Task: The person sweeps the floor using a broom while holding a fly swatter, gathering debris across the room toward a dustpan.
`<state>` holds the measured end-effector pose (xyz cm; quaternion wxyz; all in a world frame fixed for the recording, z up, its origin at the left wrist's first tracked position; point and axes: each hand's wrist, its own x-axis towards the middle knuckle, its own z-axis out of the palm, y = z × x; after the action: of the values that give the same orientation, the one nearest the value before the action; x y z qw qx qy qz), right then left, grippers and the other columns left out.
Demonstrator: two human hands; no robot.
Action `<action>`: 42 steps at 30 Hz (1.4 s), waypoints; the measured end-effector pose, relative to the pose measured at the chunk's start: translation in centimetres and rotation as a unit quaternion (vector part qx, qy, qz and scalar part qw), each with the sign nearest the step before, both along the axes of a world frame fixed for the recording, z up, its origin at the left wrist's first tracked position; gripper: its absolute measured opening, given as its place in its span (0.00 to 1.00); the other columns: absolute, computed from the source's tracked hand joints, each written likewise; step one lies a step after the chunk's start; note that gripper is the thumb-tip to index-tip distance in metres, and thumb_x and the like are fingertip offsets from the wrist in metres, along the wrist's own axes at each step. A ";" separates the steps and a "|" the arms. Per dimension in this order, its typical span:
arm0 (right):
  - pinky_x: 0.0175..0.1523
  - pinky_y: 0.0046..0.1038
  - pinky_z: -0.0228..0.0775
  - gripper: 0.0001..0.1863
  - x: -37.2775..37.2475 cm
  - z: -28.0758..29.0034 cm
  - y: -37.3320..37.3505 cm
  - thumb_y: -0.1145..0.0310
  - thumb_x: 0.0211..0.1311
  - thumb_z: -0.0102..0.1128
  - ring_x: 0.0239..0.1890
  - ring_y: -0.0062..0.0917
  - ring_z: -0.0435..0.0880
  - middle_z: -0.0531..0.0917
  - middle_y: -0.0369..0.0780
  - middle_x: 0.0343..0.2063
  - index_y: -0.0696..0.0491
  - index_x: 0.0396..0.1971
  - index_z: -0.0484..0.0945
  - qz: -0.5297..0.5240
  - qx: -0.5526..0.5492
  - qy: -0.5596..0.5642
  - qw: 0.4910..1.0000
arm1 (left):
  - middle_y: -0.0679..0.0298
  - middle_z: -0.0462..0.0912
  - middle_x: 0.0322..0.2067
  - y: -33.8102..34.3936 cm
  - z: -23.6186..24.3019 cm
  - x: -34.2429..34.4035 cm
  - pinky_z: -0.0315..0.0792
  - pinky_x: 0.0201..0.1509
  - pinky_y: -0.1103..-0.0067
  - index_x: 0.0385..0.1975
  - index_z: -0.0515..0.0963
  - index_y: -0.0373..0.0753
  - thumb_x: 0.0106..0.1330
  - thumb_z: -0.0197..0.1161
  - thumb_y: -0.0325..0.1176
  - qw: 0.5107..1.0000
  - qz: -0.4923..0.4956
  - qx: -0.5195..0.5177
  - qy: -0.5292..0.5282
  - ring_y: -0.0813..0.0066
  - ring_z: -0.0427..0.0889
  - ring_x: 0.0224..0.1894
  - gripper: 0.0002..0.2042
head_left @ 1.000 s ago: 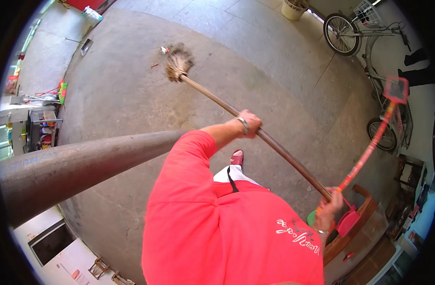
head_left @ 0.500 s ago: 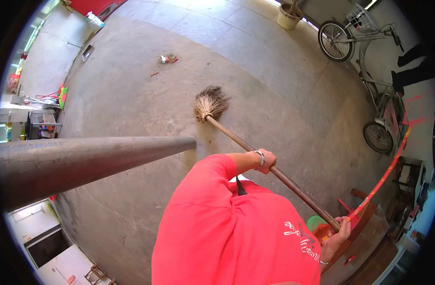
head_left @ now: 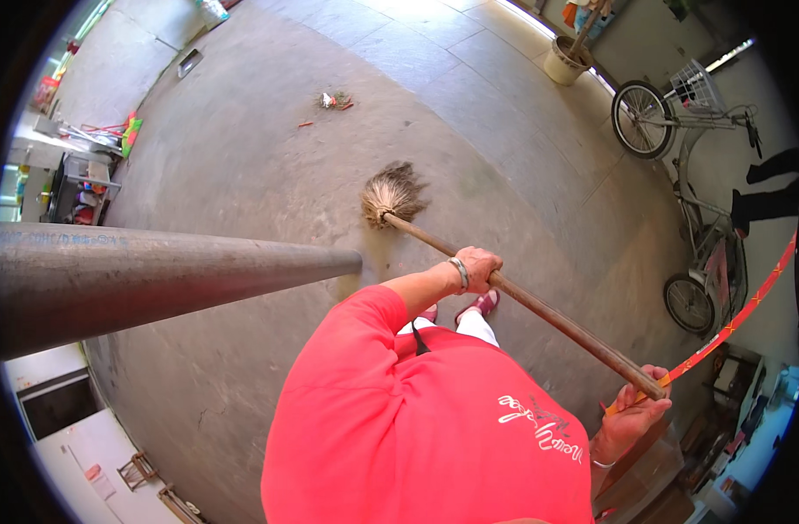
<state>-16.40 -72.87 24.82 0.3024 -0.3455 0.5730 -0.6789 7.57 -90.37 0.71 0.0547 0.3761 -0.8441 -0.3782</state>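
A broom (head_left: 539, 304) with a long wooden handle slants across the front of my body, its bristles (head_left: 391, 194) spread on the concrete floor. My left hand (head_left: 480, 266), with a metal bracelet at the wrist, is wrapped round the handle's middle. At the handle's top end, lower right, my right hand (head_left: 628, 424) closes its fingers on the wood. A red-and-yellow strip (head_left: 731, 323) runs from beside that hand to the right rim; whether I hold it too I cannot tell. Beyond the bristles lies a small heap of litter (head_left: 334, 101), with a reddish scrap (head_left: 305, 124) near it.
A thick grey pole (head_left: 181, 272) juts in from the left, ending close to the broom. To the right stands a bicycle (head_left: 692, 210) with a white basket, near a person's dark-clothed legs (head_left: 766, 196). A potted trunk stands in a pale pot (head_left: 564, 63) at the far edge.
My view has shifted, and my feet now show below the handle. My right hand and the handle's top end sit farther right and slightly higher. The bristles have barely moved against the floor.
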 end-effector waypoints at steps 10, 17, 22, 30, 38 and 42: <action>0.18 0.13 0.49 0.17 -6.5 -5.0 -10.5 0.64 0.68 0.39 0.14 0.11 0.57 0.71 0.36 0.22 0.60 0.48 0.66 0.082 -0.045 0.108 0.990 | 0.56 0.76 0.24 -8.0 1.2 3.6 0.70 0.32 0.66 0.23 0.71 0.42 0.46 0.58 0.30 0.929 0.345 -0.105 0.081 0.52 0.76 0.30 0.05; 0.16 0.11 0.45 0.23 -9.1 -5.5 -19.8 0.72 0.66 0.43 0.13 0.09 0.56 0.64 0.31 0.17 0.59 0.59 0.56 0.210 -0.025 0.153 0.965 | 0.56 0.75 0.22 -9.1 1.4 6.6 0.69 0.30 0.71 0.22 0.71 0.40 0.46 0.60 0.28 0.865 0.478 -0.114 0.102 0.55 0.76 0.27 0.05; 0.17 0.12 0.47 0.26 -7.9 -6.4 -24.9 0.71 0.66 0.44 0.14 0.09 0.56 0.64 0.30 0.17 0.57 0.62 0.52 0.262 -0.026 0.157 0.952 | 0.58 0.74 0.19 -9.7 1.6 9.6 0.69 0.28 0.76 0.21 0.70 0.38 0.49 0.65 0.31 0.824 0.543 -0.100 0.130 0.66 0.75 0.23 0.09; 0.19 0.12 0.50 0.27 -1.3 -5.5 -34.4 0.72 0.66 0.44 0.18 0.10 0.59 0.66 0.31 0.20 0.56 0.63 0.49 0.276 -0.068 0.196 0.938 | 0.68 0.68 0.15 -12.7 3.0 15.8 0.63 0.25 0.79 0.17 0.68 0.39 0.54 0.62 0.32 0.779 0.583 -0.173 0.156 0.80 0.66 0.20 0.10; 0.22 0.14 0.55 0.22 4.0 -7.6 -44.6 0.77 0.62 0.48 0.18 0.11 0.61 0.67 0.30 0.18 0.56 0.58 0.64 0.342 -0.032 0.242 0.908 | 0.73 0.67 0.17 -17.5 3.3 22.4 0.61 0.25 0.83 0.18 0.66 0.41 0.56 0.61 0.28 0.707 0.652 -0.129 0.242 0.85 0.63 0.22 0.10; 0.22 0.14 0.55 0.22 6.1 -9.0 -48.3 0.77 0.62 0.49 0.18 0.11 0.61 0.67 0.29 0.18 0.56 0.57 0.64 0.359 -0.022 0.259 0.896 | 0.72 0.66 0.16 -18.8 2.5 24.6 0.62 0.25 0.82 0.18 0.66 0.40 0.54 0.62 0.27 0.673 0.680 -0.100 0.273 0.84 0.64 0.21 0.10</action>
<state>-10.30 -121.17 15.79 0.3587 -0.6982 0.4526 -0.4231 32.16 -109.15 3.23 0.5620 0.7182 -0.3358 -0.2356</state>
